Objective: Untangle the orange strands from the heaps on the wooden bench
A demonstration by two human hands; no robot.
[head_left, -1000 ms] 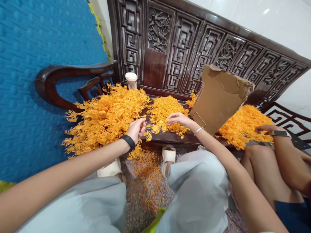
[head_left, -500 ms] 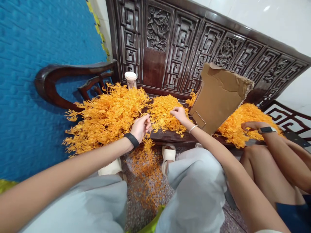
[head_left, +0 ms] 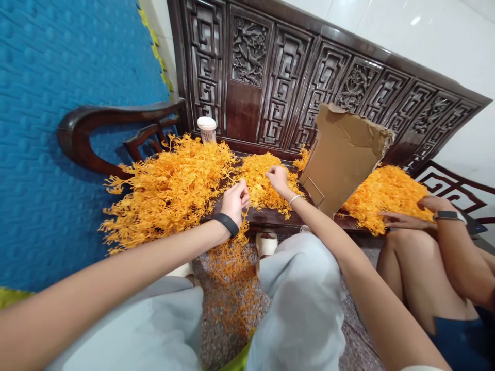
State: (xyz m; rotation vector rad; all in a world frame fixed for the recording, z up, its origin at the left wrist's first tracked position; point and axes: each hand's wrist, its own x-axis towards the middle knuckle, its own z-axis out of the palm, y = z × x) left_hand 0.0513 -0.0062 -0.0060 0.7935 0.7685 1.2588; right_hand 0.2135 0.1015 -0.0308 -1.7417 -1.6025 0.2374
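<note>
Two hands at work over a dark wooden bench [head_left: 270, 219], both at the front edge of the seat. Left hand [head_left: 235, 201], black band on the wrist, is curled with fingers pressed together on a thin orange sprig [head_left: 244, 189]; the sprig sticks out at the thumb side, small and hard to make out. Right hand [head_left: 277, 178], thin bracelet on the wrist, sits palm down on the middle pile of orange sprigs [head_left: 260, 178], fingertips bent into it. Can't tell if it's actually pinching a piece or just touching.

Big pile of branchy orange sprigs [head_left: 166, 190] fills the left part of the seat, just beside the left hand, and spills over the edge. Third pile [head_left: 386, 193] lies on the right part of the seat. Torn cardboard sheet [head_left: 340, 154] stands tilted between the middle pile and the right one, leaning toward the carved backrest [head_left: 294, 82]. White-lidded cup [head_left: 207, 129] stands upright at the back of the seat, behind the big pile.

More orange scraps [head_left: 232, 278] lie on the speckled floor between the person's knees, near a pale sandal [head_left: 266, 242].

Another person sits to the right; their hand [head_left: 402, 220] lies flat at the near edge of the right pile, and a wrist with a watch [head_left: 448, 215] sits just beside it. Blue padded wall [head_left: 69, 103] on the left.
</note>
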